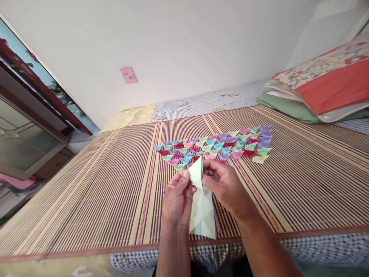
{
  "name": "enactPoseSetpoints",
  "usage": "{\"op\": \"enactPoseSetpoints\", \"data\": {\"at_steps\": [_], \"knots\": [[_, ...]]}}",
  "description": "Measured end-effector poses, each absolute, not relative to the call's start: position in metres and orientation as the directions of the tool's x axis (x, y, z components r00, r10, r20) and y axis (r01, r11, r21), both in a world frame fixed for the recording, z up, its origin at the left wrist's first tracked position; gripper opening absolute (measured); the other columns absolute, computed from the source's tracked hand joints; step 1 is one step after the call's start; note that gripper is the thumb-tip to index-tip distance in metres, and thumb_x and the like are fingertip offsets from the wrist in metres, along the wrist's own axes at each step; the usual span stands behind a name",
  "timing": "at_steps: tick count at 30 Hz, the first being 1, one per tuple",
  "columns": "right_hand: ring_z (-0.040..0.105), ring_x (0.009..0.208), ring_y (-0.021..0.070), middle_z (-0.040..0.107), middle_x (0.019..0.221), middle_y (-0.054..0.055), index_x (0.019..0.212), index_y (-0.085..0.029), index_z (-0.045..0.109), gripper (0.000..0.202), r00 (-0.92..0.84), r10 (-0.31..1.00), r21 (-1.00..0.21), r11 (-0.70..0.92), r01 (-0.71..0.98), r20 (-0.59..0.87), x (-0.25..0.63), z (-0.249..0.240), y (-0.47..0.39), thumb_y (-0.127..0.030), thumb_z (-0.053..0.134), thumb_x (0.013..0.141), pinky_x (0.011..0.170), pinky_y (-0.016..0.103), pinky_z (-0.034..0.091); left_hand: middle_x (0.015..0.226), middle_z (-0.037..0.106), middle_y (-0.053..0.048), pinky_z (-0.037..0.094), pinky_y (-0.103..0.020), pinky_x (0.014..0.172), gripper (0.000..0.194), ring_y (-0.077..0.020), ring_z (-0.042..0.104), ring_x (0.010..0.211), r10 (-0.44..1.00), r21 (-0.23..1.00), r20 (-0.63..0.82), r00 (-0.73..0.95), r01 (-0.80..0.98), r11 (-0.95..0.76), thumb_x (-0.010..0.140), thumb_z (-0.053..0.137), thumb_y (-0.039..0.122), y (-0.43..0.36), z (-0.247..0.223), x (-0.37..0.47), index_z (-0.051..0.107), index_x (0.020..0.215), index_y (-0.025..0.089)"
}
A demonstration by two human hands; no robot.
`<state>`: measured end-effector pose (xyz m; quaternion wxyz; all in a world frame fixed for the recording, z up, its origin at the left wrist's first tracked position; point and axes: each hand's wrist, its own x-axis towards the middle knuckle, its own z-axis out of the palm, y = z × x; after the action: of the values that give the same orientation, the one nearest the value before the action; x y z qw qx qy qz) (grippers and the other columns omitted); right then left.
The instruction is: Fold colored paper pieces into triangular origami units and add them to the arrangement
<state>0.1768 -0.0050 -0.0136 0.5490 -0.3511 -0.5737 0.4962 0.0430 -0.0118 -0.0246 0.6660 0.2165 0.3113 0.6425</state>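
Between my two hands is a pale green folded paper [196, 174], its pointed tip upward. My left hand [178, 196] pinches its left edge with thumb and fingers. On the right edge, the thumb and fingers of my right hand [223, 184] are closed around the paper. Just below, a stack of paper sheets [201, 219] lies on the mat, a pale green one on top and other colours showing at its right side. Beyond my hands, many small folded paper pieces [211, 142] in several colours are laid out in rows.
A striped bamboo mat [100, 192] covers the bed. Folded bedding [331, 84] is piled at the far right. A pink note [128, 74] is stuck on the white wall [201, 46]. At the left stands a glass-fronted cabinet [25, 134] beside a doorway.
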Motion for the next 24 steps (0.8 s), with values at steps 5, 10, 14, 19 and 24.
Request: {"op": "enactPoseSetpoints", "data": {"at_steps": [5,10,14,19,24], "knots": [[0.064,0.081,0.0183,0.072,0.095,0.002,0.110,-0.024,0.078,0.025,-0.200,0.923,-0.944,0.323,-0.066,0.330,0.176,-0.008,-0.009,-0.018,0.066,0.088,0.074,0.030,0.052,0.066,0.063,0.001,0.046,-0.014,0.049,0.030,-0.0053,0.051,0.054,0.996,0.766,-0.067,0.058,-0.637,0.089,0.065,0.095,0.031,-0.014,-0.021,0.037,0.073,0.068,0.012],[0.063,0.085,0.0190,0.067,0.087,0.001,0.098,-0.028,0.080,0.024,-0.172,0.855,-0.862,0.504,0.056,0.489,0.174,-0.007,-0.011,-0.012,0.063,0.092,0.078,0.032,0.050,0.069,0.063,-0.001,0.046,-0.017,0.054,0.028,-0.0086,0.052,0.061,0.995,0.807,-0.055,0.088,-0.583,0.096,0.069,0.093,0.033,-0.015,-0.020,0.031,0.074,0.072,0.012],[0.064,0.088,0.0193,0.065,0.090,0.002,0.100,-0.028,0.078,0.033,-0.158,0.782,-0.767,0.623,0.154,0.603,0.170,-0.012,-0.010,-0.003,0.057,0.091,0.081,0.033,0.051,0.065,0.064,-0.001,0.046,-0.019,0.061,0.029,-0.0105,0.057,0.065,0.995,0.813,-0.057,0.079,-0.575,0.092,0.070,0.092,0.036,-0.016,-0.019,0.033,0.076,0.075,0.012],[0.063,0.089,0.0199,0.065,0.092,0.003,0.100,-0.026,0.075,0.035,-0.119,0.741,-0.702,0.667,0.251,0.661,0.167,-0.017,-0.007,0.000,0.054,0.090,0.082,0.034,0.051,0.070,0.070,-0.002,0.046,-0.021,0.059,0.032,-0.0106,0.058,0.059,0.998,0.865,-0.065,-0.009,-0.499,0.052,0.074,0.088,0.040,-0.018,-0.018,0.035,0.074,0.087,0.014],[0.065,0.086,0.0199,0.064,0.088,0.003,0.092,-0.022,0.074,0.029,-0.069,0.762,-0.711,0.630,0.313,0.644,0.172,-0.018,-0.003,-0.002,0.054,0.089,0.077,0.033,0.051,0.081,0.075,-0.005,0.052,-0.026,0.071,0.031,-0.0135,0.065,0.069,1.000,0.954,0.014,-0.020,-0.299,-0.019,0.090,0.074,0.045,-0.027,-0.011,0.031,0.073,0.103,0.017]]}}
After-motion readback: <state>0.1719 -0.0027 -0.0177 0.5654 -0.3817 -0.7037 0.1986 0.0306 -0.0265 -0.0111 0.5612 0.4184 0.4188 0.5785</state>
